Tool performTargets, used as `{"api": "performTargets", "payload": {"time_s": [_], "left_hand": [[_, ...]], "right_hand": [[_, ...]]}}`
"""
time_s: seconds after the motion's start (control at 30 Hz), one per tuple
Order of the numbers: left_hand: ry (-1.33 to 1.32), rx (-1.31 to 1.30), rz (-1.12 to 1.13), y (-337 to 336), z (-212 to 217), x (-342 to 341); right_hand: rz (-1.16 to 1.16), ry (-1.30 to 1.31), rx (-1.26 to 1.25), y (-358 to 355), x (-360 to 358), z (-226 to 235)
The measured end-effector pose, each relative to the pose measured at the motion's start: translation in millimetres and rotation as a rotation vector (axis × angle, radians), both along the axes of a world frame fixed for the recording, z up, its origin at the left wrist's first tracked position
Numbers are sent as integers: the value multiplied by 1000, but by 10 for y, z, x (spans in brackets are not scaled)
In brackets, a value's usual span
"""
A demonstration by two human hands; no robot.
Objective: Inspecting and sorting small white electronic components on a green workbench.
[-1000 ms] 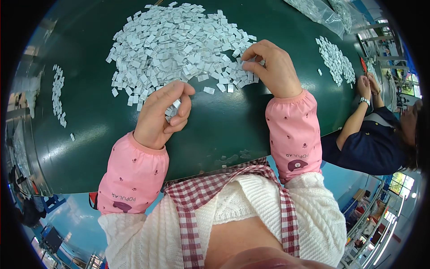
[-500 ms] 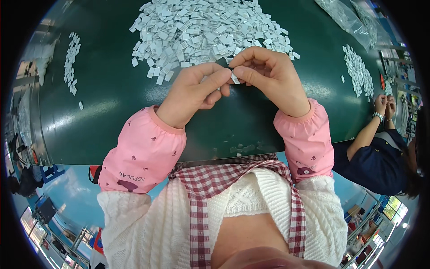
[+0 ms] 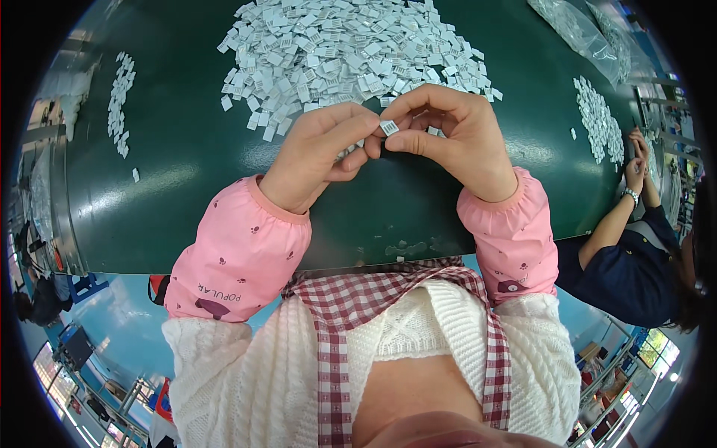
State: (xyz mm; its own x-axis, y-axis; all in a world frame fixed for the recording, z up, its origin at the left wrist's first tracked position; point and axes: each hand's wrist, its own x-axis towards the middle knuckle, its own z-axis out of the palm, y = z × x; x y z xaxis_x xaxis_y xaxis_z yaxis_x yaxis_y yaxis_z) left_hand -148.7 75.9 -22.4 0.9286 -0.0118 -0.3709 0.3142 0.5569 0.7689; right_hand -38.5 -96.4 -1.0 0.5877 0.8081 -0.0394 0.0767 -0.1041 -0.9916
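Both hands meet just above the green counter (image 3: 187, 187): a single small white tag (image 3: 389, 128) is pinched between the closed fingertips of the left hand (image 3: 321, 153) and the right hand (image 3: 455, 138), right at the near edge of the big heap of tags (image 3: 343, 48). One tag appears to be singled out and handled here; steady fingertip control is judged to be called for next, so the tiny piece is not dropped.

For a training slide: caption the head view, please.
Both hands, left hand and right hand, pinch one small white tag above a green table.
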Motion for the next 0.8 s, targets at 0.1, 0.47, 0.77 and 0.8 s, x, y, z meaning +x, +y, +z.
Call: {"api": "performTargets", "payload": {"time_s": [0.1, 0.47, 0.77, 0.8], "left_hand": [[-1, -8, 6, 2, 6, 8], [81, -110, 113, -92, 57, 61], [0, -186, -18, 54, -110, 19], [1, -202, -25, 56, -107, 19]], "right_hand": [[-1, -5, 5, 3, 0, 0], [-133, -311, 33, -54, 80, 104], [-458, -584, -236, -437, 524, 13], [-425, -655, -258, -418, 509, -18]]}}
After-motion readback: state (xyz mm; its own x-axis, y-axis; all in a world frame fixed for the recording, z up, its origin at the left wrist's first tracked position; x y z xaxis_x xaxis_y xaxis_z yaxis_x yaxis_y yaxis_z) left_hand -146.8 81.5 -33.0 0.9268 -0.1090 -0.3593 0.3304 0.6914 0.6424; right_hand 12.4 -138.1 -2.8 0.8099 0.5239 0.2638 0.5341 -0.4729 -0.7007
